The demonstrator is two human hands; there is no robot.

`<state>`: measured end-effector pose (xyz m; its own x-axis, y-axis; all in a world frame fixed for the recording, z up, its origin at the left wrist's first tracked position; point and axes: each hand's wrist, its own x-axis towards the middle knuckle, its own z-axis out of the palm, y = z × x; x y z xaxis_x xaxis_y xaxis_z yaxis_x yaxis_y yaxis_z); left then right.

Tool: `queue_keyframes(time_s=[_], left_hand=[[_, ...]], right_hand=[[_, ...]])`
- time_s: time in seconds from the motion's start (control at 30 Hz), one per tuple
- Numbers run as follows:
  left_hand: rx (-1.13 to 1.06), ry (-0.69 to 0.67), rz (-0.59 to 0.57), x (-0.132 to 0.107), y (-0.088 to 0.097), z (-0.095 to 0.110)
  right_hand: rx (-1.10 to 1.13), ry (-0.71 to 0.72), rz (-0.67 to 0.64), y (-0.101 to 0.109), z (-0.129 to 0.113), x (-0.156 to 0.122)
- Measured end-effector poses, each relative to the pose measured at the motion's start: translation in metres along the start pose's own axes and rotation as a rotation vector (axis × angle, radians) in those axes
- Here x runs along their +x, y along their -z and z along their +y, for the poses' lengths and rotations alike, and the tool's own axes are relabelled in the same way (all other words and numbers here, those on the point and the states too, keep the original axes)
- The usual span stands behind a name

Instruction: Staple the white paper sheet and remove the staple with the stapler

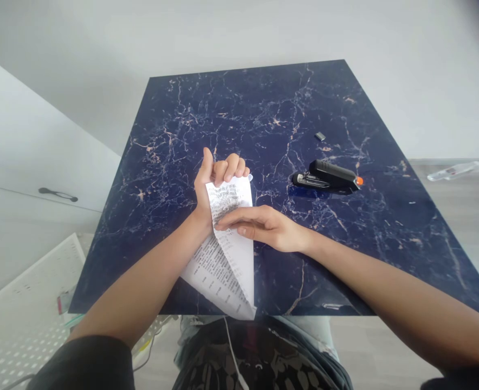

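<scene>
A folded white sheet of printed paper (231, 260) lies on the dark blue marbled table (264, 108), its lower corner hanging over the near edge. My left hand (217, 176) is closed around the paper's far end, fingers curled over the top edge and thumb up. My right hand (264, 225) lies flat across the middle of the paper, fingers stretched out and pressing on the fold.
A black stapler (327, 177) with an orange end rests to the right of my hands. A small grey metal piece (319, 136) lies beyond it. White cabinet with a dark handle (58, 194) stands at left; a white perforated panel (24, 314) sits lower left.
</scene>
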<state>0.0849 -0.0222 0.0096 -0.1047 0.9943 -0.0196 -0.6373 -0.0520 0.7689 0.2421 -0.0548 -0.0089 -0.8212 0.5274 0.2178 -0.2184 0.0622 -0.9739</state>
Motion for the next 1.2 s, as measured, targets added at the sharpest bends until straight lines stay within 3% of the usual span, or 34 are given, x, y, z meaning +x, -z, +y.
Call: queue_keyframes(time_s=[0.73,1.2], left_hand=[[-0.051,-0.020,-0.085,0.0040,0.0068,-0.0005],[0.071,-0.045,-0.113,-0.0005,0.0025,-0.0028]], right_hand=[[-0.104,-0.006,-0.017,0.0000,-0.0065,0.0001],[0.083,-0.065,0.055,-0.0009,0.0017,0.0009]])
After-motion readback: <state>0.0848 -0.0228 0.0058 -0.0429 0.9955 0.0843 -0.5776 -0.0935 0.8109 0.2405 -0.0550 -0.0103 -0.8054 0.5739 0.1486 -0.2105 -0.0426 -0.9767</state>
